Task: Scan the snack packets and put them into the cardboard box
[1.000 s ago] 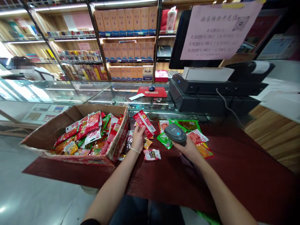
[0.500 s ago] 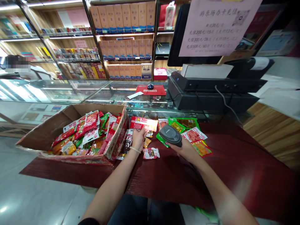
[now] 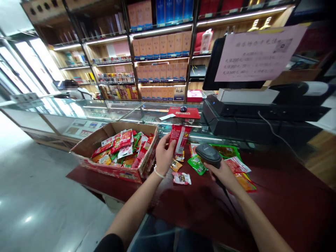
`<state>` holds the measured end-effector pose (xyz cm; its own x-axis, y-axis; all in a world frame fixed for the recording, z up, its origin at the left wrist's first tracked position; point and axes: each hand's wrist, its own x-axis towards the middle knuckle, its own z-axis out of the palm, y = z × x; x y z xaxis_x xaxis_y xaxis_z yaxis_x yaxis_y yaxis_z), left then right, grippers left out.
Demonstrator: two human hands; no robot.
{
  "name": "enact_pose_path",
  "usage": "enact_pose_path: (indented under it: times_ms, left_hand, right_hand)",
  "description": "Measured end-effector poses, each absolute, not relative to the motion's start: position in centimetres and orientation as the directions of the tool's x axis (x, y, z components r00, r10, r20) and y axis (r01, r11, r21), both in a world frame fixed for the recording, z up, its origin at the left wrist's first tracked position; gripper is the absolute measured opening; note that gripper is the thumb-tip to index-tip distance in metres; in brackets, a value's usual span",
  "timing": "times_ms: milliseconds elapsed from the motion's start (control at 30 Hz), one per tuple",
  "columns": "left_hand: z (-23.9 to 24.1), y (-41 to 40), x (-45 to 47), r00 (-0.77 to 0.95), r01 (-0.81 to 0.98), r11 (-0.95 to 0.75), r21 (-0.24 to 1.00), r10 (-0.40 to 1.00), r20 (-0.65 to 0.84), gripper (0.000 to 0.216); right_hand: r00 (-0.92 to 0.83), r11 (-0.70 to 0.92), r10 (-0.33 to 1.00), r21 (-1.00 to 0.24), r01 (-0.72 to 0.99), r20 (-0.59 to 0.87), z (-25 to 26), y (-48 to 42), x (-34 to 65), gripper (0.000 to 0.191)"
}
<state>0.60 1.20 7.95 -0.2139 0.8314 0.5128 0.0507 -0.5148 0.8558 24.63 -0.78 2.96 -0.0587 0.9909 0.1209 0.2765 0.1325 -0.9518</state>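
Observation:
My left hand (image 3: 165, 154) grips a red snack packet (image 3: 180, 139) by its left side and holds it upright above the counter, its printed back with a pale strip facing me. My right hand (image 3: 222, 171) is wrapped round the handle of a dark grey barcode scanner (image 3: 208, 154), whose head points left toward the packet. Beneath and around them lie a green snack packet (image 3: 197, 166), a small orange packet (image 3: 176, 165) and a pink and white packet (image 3: 181, 178). To the left of my left hand stands a cardboard box (image 3: 112, 174) heaped with snack packets (image 3: 124, 140).
Right of the scanner lie more packets, one white and red (image 3: 237, 164), one orange (image 3: 246, 182). Behind stand a black cash drawer (image 3: 244, 122) and a monitor with a pink notice (image 3: 259, 56). A mouse (image 3: 183, 109) rests on a red mat (image 3: 194, 112). A person (image 3: 75, 91) sits far left.
My left hand has lifted the red packet off the counter and tilted it upright. The scanner stays in my right hand. My view has turned left and up.

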Motion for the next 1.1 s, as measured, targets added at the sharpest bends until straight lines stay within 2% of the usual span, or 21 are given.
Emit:
enact_pose_path:
  times_ms: [67, 167, 267, 333, 400, 467, 567, 700, 900, 1100]
  left_hand:
    - [11.1, -0.1, -2.6, -0.207, 0.147, -0.547, 0.824, 0.797, 0.567, 0.040]
    - [14.0, -1.2, -9.0, -0.126, 0.447, -0.460, 0.767, 0.817, 0.563, 0.031]
    - [14.2, -1.4, -15.3, -0.099, 0.711, -0.309, 0.632, 0.846, 0.525, 0.027]
    - [13.4, -1.1, -18.6, -0.016, 0.782, -0.256, 0.569, 0.903, 0.429, 0.027]
    - [12.4, -0.7, -20.8, 0.084, 0.801, -0.250, 0.544, 0.947, 0.312, 0.026]
    - [11.6, -0.4, -21.9, 0.122, 0.797, -0.252, 0.549, 0.957, 0.263, 0.028]
    - [11.3, -0.4, -21.6, 0.061, 0.785, -0.234, 0.573, 0.950, 0.306, 0.031]
    - [12.1, -0.8, -18.2, 0.048, 0.817, -0.258, 0.516, 0.922, 0.385, 0.030]
    - [12.7, -0.7, -8.9, 0.239, 0.768, -0.430, 0.474, 0.880, 0.411, 0.029]
    - [9.7, 2.3, 1.7, 0.412, 0.611, -0.563, 0.557, 0.827, 0.383, 0.028]
  right_hand:
    - [-0.083, 0.157, 0.987, -0.943, 0.294, 0.138, 3.9, -0.7, 23.9, 0.048]
    - [-0.127, 0.171, 0.982, -0.937, 0.305, 0.138, 5.0, -0.5, 22.5, 0.043]
    - [-0.154, 0.186, 0.977, -0.942, 0.280, 0.147, 5.2, -0.1, 21.1, 0.040]
    - [-0.162, 0.198, 0.974, -0.940, 0.278, 0.157, 5.1, 0.1, 20.4, 0.040]
    - [-0.164, 0.201, 0.974, -0.939, 0.281, 0.159, 4.9, 0.3, 19.8, 0.039]
    - [-0.166, 0.200, 0.973, -0.941, 0.273, 0.158, 4.8, 0.4, 19.5, 0.038]
    - [-0.155, 0.196, 0.975, -0.948, 0.251, 0.160, 5.1, 0.4, 19.4, 0.037]
    - [-0.103, 0.203, 0.978, -0.943, 0.265, 0.181, 5.8, 0.4, 20.5, 0.034]
    - [-0.053, 0.170, 0.985, -0.948, 0.271, 0.161, 5.5, 0.4, 24.7, 0.033]
    - [0.081, 0.148, 0.982, -0.967, 0.208, 0.168, 4.2, 0.1, 30.8, 0.033]
